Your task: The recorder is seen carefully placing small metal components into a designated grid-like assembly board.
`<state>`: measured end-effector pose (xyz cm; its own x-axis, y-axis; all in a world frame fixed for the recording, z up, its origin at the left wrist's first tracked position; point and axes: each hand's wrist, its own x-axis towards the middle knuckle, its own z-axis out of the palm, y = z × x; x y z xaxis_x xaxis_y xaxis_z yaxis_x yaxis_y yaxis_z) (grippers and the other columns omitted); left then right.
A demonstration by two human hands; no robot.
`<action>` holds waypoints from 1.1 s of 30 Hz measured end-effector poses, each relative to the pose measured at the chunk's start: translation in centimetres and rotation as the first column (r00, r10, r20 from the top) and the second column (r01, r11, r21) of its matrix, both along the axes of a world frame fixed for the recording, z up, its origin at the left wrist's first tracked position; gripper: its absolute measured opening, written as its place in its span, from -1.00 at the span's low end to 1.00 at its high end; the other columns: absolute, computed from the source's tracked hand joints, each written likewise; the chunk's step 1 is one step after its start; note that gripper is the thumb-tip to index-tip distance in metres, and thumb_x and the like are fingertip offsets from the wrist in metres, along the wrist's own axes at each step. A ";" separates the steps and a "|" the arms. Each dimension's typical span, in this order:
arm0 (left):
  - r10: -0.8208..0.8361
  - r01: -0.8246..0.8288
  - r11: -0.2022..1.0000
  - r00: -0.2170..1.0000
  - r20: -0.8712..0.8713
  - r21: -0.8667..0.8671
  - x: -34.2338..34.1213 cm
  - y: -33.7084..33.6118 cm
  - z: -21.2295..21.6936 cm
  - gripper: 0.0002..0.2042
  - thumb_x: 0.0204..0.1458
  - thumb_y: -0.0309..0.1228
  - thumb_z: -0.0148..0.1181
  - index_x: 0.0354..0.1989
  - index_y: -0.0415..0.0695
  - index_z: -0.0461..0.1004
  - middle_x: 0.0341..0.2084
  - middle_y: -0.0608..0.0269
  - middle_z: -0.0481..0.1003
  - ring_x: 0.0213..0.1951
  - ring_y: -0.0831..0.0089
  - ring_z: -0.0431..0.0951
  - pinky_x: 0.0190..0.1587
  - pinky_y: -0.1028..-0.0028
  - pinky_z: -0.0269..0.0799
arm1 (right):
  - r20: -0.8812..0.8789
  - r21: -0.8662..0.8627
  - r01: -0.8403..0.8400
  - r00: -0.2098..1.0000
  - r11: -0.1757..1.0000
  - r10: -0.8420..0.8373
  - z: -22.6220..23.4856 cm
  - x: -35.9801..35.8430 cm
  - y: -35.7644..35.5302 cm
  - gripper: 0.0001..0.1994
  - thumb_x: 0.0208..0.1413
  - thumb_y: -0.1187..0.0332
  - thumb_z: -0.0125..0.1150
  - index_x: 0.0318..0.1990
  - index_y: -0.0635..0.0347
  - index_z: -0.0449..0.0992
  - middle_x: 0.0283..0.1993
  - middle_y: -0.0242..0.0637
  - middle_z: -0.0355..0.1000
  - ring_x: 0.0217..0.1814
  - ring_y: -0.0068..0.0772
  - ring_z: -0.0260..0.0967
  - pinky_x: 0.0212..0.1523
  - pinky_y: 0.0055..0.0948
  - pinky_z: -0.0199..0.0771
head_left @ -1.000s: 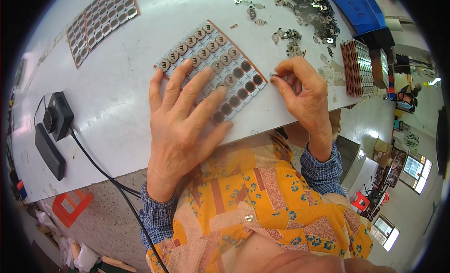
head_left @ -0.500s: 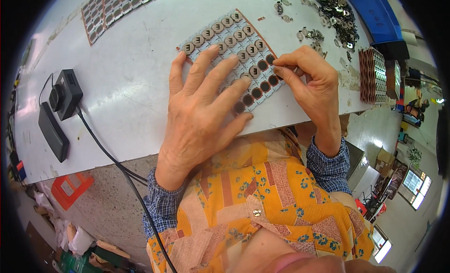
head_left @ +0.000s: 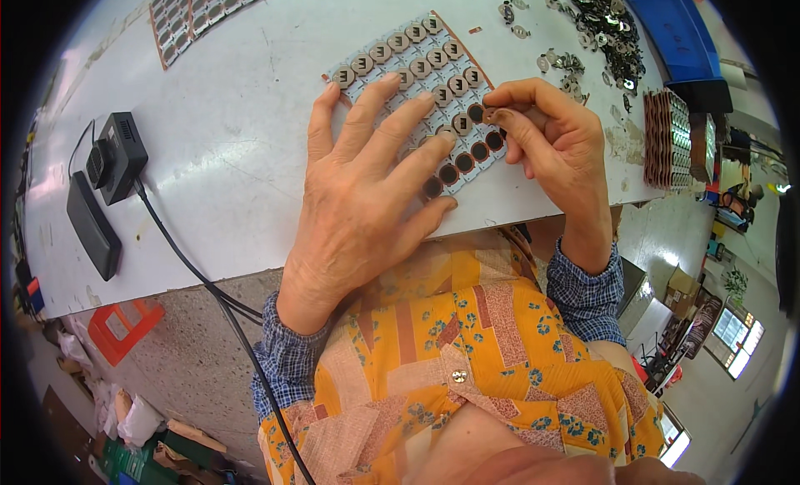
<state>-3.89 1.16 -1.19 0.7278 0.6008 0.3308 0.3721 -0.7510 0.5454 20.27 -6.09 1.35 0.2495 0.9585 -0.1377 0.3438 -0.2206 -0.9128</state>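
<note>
White desk (head_left: 217, 172) is giving plenty of open room on the left: bare surface is stretching from the left hand (head_left: 358, 181) out to the black boxy device (head_left: 125, 156) and its cable (head_left: 179, 252). Gridded panel of round discs (head_left: 410, 55) is lying at an angle, its lower corner sitting near the desk's front edge, so only a slim strip is showing there. Left hand's spreading wide, fingers resting over the panel's left and middle. Right hand (head_left: 565, 147) is pinching narrow, thumb to index, right at the panel's right edge; can't tell if anything small is sitting between the tips. Past it, loose metal pieces (head_left: 612, 39) are lying scattered near a blue bin (head_left: 675, 35), and a red-edged stack (head_left: 664, 143) is standing by the desk's right edge.
</note>
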 end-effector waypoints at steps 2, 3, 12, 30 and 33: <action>0.003 -0.003 1.000 1.000 -0.002 -0.003 0.0 0.0 0.0 -0.46 -0.12 -0.21 0.64 0.14 0.08 0.74 0.37 0.19 0.58 0.53 -0.01 0.39 0.61 -0.22 0.05 | 0.021 0.056 -0.021 1.000 0.998 0.020 -0.7 -0.1 0.3 -0.81 0.37 0.63 0.30 0.05 0.28 0.70 -0.28 -0.39 0.66 -0.35 -0.74 0.50 -0.35 -0.65 0.49; 0.002 -0.002 1.000 1.000 -0.003 -0.002 0.0 0.0 0.0 -0.46 -0.12 -0.21 0.64 0.14 0.08 0.74 0.37 0.19 0.58 0.53 -0.01 0.39 0.61 -0.22 0.05 | 0.104 0.122 -0.060 0.993 0.991 0.047 -0.9 -0.1 0.4 -0.82 0.39 0.62 0.32 0.07 0.29 0.69 -0.23 -0.42 0.67 -0.32 -0.79 0.49 -0.35 -0.71 0.44; -0.001 0.001 1.000 1.000 -0.008 -0.003 -0.1 0.0 0.0 -0.44 -0.12 -0.20 0.64 0.15 0.07 0.74 0.37 0.19 0.58 0.53 -0.02 0.39 0.60 -0.22 0.05 | 0.240 0.178 -0.054 0.971 0.982 0.010 -1.7 -0.5 -0.3 -0.84 0.39 0.64 0.34 0.04 0.30 0.70 -0.13 -0.45 0.66 -0.21 -0.82 0.53 -0.27 -0.75 0.46; 0.001 0.000 1.000 0.998 -0.058 0.013 0.4 -0.2 0.4 -0.38 -0.15 -0.20 0.62 0.23 0.27 0.71 0.37 0.21 0.51 0.50 0.00 0.36 0.57 -0.22 0.08 | 0.211 0.179 -0.195 0.965 0.964 0.156 -2.2 1.6 0.4 -0.79 0.32 0.73 0.34 0.02 0.34 0.76 -0.09 -0.41 0.59 -0.15 -0.73 0.49 -0.23 -0.70 0.44; -0.003 0.004 1.000 0.999 -0.052 0.018 0.4 -0.1 0.3 -0.38 -0.14 -0.20 0.61 0.23 0.26 0.71 0.36 0.21 0.51 0.50 -0.01 0.37 0.57 -0.21 0.09 | 0.222 0.187 -0.188 0.964 0.964 0.145 -2.1 1.0 0.5 -0.78 0.30 0.72 0.37 0.02 0.32 0.77 -0.11 -0.42 0.59 -0.19 -0.74 0.46 -0.26 -0.69 0.40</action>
